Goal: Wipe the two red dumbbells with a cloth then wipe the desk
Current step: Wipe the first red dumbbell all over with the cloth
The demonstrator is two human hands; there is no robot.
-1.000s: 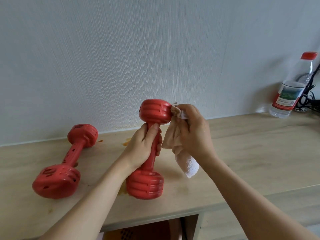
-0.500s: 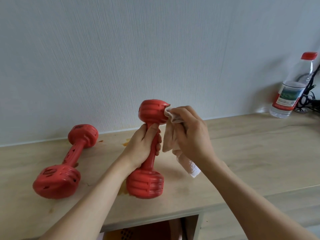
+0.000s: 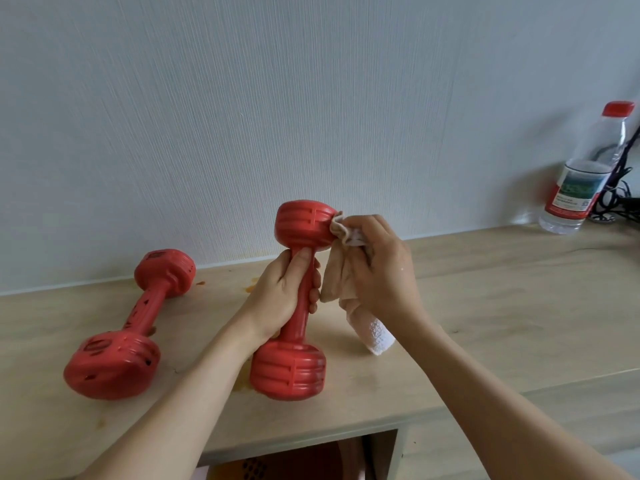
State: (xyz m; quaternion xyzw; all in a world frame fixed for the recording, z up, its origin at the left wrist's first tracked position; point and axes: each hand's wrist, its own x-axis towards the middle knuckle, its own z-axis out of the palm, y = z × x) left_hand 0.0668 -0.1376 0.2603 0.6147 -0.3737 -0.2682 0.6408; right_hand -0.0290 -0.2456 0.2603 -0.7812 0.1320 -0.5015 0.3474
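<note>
One red dumbbell (image 3: pixel 291 370) stands nearly upright on the light wooden desk (image 3: pixel 502 306), its lower head resting on the surface. My left hand (image 3: pixel 280 296) grips its handle. My right hand (image 3: pixel 375 265) holds a white cloth (image 3: pixel 375 336) bunched against the right side of the dumbbell's upper head; the cloth's loose end hangs below my palm. The second red dumbbell (image 3: pixel 131 323) lies flat on the desk to the left, apart from both hands.
Orange stains (image 3: pixel 251 287) mark the desk near the wall and beside the upright dumbbell's base. A clear water bottle (image 3: pixel 581 178) with a red cap stands at the back right, next to dark cables (image 3: pixel 620 199). An opening shows under the desk's front edge.
My right hand has slid the cloth slightly lower along the right side of the upper head. The left hand and both dumbbells have stayed in place.
</note>
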